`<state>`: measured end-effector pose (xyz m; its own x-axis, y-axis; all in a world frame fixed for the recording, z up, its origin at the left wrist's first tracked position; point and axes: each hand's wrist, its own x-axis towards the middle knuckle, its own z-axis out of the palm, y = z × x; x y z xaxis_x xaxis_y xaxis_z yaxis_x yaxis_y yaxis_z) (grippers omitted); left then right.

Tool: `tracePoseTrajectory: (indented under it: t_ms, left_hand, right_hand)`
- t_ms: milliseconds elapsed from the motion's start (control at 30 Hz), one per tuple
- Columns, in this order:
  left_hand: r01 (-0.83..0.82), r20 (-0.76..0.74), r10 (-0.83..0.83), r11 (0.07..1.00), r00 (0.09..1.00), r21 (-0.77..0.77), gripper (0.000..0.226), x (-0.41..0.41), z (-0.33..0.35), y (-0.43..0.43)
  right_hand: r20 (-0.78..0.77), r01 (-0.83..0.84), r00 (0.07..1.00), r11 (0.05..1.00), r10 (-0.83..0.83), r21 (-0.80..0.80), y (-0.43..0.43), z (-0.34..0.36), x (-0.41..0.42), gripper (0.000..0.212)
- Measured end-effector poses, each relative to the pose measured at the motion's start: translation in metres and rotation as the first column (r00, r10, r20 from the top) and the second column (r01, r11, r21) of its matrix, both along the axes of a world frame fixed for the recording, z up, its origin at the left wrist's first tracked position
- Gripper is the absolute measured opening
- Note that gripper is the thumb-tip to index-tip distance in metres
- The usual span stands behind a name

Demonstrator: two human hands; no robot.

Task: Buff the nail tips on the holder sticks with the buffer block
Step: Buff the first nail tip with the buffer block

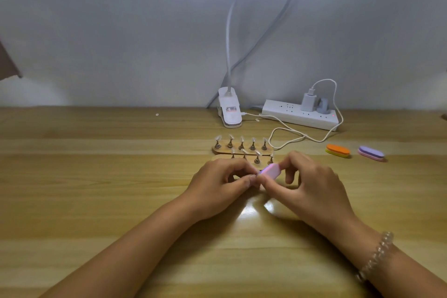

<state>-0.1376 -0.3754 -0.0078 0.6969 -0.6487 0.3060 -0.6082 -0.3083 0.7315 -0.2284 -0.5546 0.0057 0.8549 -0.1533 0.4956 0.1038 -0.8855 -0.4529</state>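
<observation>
My right hand (307,181) pinches a small pink and purple buffer block (272,171) between thumb and fingers. My left hand (220,184) has its fingers curled and pinches something small right against the block's left end; that thing is hidden by my fingertips. Just behind my hands lie two wooden bases. The far base (221,150) carries a row of several holder sticks with clear nail tips (242,143). The near base (217,158) shows more sticks with tips (257,157) and is partly hidden by my hands.
An orange and yellow buffer block (338,150) and a purple and pink one (370,153) lie at the right. A white clip lamp (229,110), a power strip (300,115) with a charger and a looping white cable (290,132) sit at the back against the wall.
</observation>
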Motion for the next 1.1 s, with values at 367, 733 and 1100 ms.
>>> tracePoseTrajectory:
  t_ms: [367,733,1100]
  left_hand:
    - [-0.002,0.008,0.002,1.0,1.0,0.005,0.014,-0.002,0.002,0.001]
    - [0.026,-0.113,-0.035,0.997,0.993,-0.074,0.014,-0.003,0.0,0.002]
    - [-0.04,0.035,0.035,0.99,0.999,0.135,0.025,-0.007,0.004,0.001]
  right_hand:
    - [0.014,-0.043,0.999,0.987,0.045,-0.152,0.005,-0.003,-0.003,0.047]
    - [0.09,-0.12,0.991,0.943,0.096,0.311,-0.008,0.0,0.002,0.019]
    - [0.057,-0.176,0.983,0.984,0.177,-0.021,0.001,-0.005,0.0,0.039]
